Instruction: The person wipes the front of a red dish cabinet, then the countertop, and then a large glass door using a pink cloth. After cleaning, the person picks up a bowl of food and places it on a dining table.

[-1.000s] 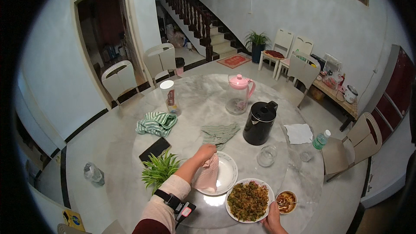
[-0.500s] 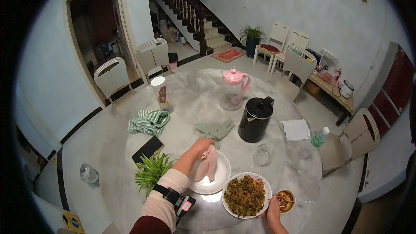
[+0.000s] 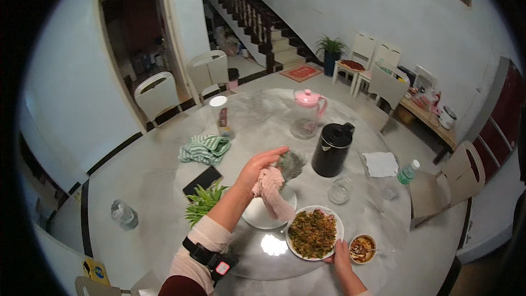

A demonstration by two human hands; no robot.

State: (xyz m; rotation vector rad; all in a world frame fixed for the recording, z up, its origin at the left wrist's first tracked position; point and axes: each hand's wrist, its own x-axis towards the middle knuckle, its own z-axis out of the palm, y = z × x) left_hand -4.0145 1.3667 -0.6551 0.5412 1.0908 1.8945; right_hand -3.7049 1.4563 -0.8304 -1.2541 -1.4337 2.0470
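My left hand reaches over the middle of the round table, fingers stretched forward. A pink cloth is held under its palm and hangs down over an empty white plate. A grey-green cloth lies bunched at the fingertips; whether they grip it too I cannot tell. My right hand grips the rim of a white plate of chopped, fried-looking food at its lower right. Beside that hand stands a small bowl of brown sauce with a utensil in it.
A black kettle, a glass cup and a pink-lidded pitcher stand beyond the plates. Leftward are a green checked cloth, a phone, a tall canister and a leafy plant. Chairs surround the table.
My left hand has lifted the pink cloth and moved forward. The grey-green cloth, spread flat before, is now bunched. The food plate has shifted slightly away from me, my right hand still on it.
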